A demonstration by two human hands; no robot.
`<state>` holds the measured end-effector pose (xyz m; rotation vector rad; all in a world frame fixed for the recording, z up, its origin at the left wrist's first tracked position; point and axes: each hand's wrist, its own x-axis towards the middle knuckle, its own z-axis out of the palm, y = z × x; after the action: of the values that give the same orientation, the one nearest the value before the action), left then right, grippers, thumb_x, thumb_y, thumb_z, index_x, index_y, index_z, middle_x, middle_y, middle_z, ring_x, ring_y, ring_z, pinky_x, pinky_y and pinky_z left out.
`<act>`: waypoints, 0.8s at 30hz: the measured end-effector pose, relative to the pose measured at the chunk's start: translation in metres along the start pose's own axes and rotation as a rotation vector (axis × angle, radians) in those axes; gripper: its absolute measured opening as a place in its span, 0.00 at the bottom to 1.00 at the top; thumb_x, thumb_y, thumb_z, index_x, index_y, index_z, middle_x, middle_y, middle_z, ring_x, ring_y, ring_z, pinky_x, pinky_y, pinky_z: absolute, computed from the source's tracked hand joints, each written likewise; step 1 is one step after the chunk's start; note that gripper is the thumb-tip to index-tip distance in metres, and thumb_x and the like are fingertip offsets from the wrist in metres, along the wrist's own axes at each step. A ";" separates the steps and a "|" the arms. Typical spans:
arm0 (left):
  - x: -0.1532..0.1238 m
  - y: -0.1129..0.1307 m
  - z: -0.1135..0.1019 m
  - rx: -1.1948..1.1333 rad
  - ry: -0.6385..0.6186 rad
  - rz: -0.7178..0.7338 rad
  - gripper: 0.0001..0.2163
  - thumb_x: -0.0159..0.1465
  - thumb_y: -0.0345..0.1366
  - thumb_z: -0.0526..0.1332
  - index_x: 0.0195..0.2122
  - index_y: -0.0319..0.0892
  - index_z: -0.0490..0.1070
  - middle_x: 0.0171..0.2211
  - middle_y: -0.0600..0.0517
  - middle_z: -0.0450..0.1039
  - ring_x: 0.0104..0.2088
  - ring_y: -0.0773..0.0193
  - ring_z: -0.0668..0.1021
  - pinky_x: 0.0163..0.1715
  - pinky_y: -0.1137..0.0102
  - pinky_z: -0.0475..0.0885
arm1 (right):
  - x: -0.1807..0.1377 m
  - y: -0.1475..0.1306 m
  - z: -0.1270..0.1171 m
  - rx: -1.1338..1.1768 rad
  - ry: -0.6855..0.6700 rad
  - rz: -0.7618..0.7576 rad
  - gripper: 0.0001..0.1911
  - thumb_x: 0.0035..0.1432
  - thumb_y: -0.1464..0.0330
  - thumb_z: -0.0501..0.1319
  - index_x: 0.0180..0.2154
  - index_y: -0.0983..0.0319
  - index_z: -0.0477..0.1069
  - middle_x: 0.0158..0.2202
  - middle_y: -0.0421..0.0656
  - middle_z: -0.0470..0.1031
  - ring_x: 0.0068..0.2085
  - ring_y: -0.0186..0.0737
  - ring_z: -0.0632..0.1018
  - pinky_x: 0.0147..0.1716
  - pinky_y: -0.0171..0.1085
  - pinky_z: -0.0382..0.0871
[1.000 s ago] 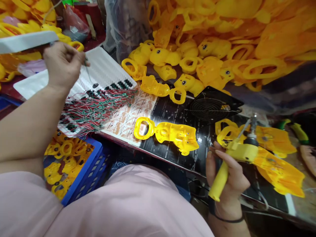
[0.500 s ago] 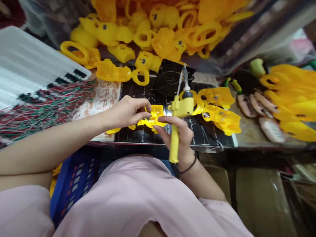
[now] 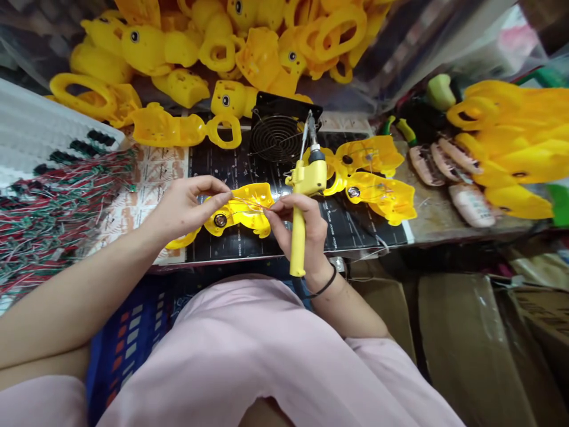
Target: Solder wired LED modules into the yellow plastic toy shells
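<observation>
The left hand (image 3: 186, 207) pinches thin wires (image 3: 249, 204) over a yellow shell (image 3: 242, 210) on the counter (image 3: 355, 231); the right hand (image 3: 302, 228) grips a soldering iron (image 3: 304, 190), tip apparently raised. Wire placing seems in hand; soldering needs the tip lowered.

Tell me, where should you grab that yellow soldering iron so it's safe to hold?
Grab the soldering iron by its long yellow plastic handle, coming from below, the way the right hand wraps it now. The handle points down toward the person, straight and slim enough for a fist. The metal tip sticks up at the far end near the black fan, and it is probably hot, so keep fingers off it.
</observation>
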<state>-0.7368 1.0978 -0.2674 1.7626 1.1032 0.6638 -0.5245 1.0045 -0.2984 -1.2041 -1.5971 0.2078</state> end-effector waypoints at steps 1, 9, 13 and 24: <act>-0.002 0.001 -0.001 0.044 0.050 0.019 0.14 0.62 0.50 0.65 0.34 0.43 0.79 0.35 0.49 0.82 0.39 0.57 0.82 0.45 0.67 0.77 | 0.000 0.000 0.001 -0.004 0.006 -0.007 0.16 0.66 0.73 0.66 0.52 0.54 0.67 0.38 0.35 0.78 0.35 0.31 0.83 0.38 0.30 0.82; -0.010 0.004 -0.003 0.183 0.029 0.081 0.16 0.61 0.45 0.64 0.47 0.44 0.81 0.31 0.53 0.81 0.32 0.62 0.80 0.39 0.70 0.75 | -0.003 -0.002 0.006 -0.141 0.047 -0.119 0.16 0.66 0.74 0.66 0.51 0.54 0.66 0.37 0.35 0.80 0.34 0.33 0.83 0.37 0.32 0.81; -0.004 -0.001 0.001 0.188 -0.126 0.099 0.17 0.65 0.48 0.60 0.43 0.45 0.84 0.31 0.51 0.82 0.31 0.62 0.80 0.37 0.70 0.74 | -0.004 -0.004 0.008 -0.185 0.068 -0.177 0.18 0.66 0.73 0.66 0.52 0.54 0.66 0.37 0.37 0.81 0.34 0.35 0.83 0.37 0.34 0.82; 0.002 0.004 0.019 -0.377 -0.284 -0.071 0.15 0.59 0.51 0.71 0.42 0.48 0.86 0.50 0.47 0.84 0.54 0.50 0.82 0.58 0.58 0.77 | -0.003 -0.008 0.010 -0.198 0.106 -0.190 0.16 0.67 0.72 0.65 0.52 0.54 0.65 0.38 0.38 0.82 0.34 0.36 0.84 0.37 0.35 0.83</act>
<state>-0.7193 1.0910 -0.2718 1.4338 0.7841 0.5195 -0.5370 1.0030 -0.2991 -1.1825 -1.6556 -0.1373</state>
